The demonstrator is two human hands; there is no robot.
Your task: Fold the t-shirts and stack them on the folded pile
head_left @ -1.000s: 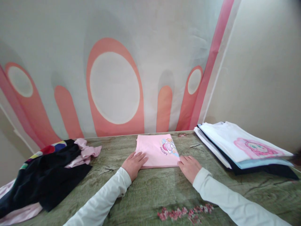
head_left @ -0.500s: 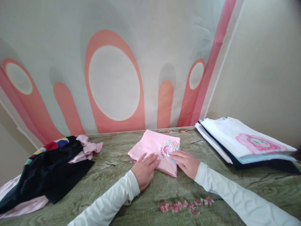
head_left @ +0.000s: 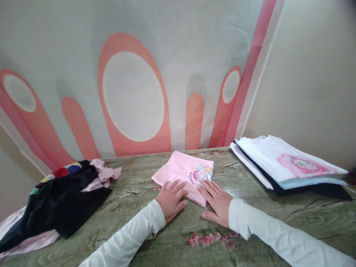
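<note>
You're in an indoor rm; home or studio, can't tell which. At your 12 o'clock: big printed backdrop (head_left: 178,74) w/ pink arches & ovals. Plain wall (head_left: 311,81), approx. your 1 to 2. Your wood-look table (head_left: 167,246) has a blossom print (head_left: 205,239) nr. you. Clothes give it a laundry-at-home feel: messy heap (head_left: 58,200) at your 10, folded stack (head_left: 292,163) w/ cartoon pic at 2.

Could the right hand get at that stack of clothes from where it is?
Probably yes: the right hand rests partly on the folded pink garment, and nothing seems to stand between it and the stack of clothes.
</note>
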